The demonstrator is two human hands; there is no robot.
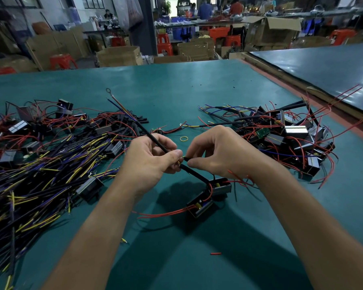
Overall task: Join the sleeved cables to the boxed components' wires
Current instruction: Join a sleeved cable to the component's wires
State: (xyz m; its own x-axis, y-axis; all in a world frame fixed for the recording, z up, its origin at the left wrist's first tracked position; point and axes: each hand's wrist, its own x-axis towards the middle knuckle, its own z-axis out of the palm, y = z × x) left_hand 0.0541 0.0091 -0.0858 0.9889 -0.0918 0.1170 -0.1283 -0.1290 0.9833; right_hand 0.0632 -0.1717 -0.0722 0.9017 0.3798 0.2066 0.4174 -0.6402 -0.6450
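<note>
— Two heaps crowd the green table [176, 84]; where is there room to move?
— Between them; the cable heap [40, 164] fills the left side and the heap of boxed components [281, 139] the right; bare mat runs up the middle to the far edge, and more lies near, under the forearms; on the right a seam divides this top from a grey table [323, 65].
— And the boxes in play?
— A pair of boxed components [199, 206] lies just below the hands, apart from both heaps; red wires trail from them.
— Which way does the sleeved cable [143, 128] point?
— Its long axis runs from the left hand [149, 162] away and to the left, lifted off the mat; its far end fans into blue and yellow wires and a ring terminal [108, 91].
— The fingers?
— Left thumb and fingers pinch the cable's near end; the right hand [220, 151] pinches a black-sleeved wire end [187, 159] between thumb and forefinger, close against the left fingertips; a black sleeve drops from there to the farther box.
— Small things?
— A yellow rubber band [184, 138] lies beyond the hands; a red scrap [215, 253] lies nearer.
</note>
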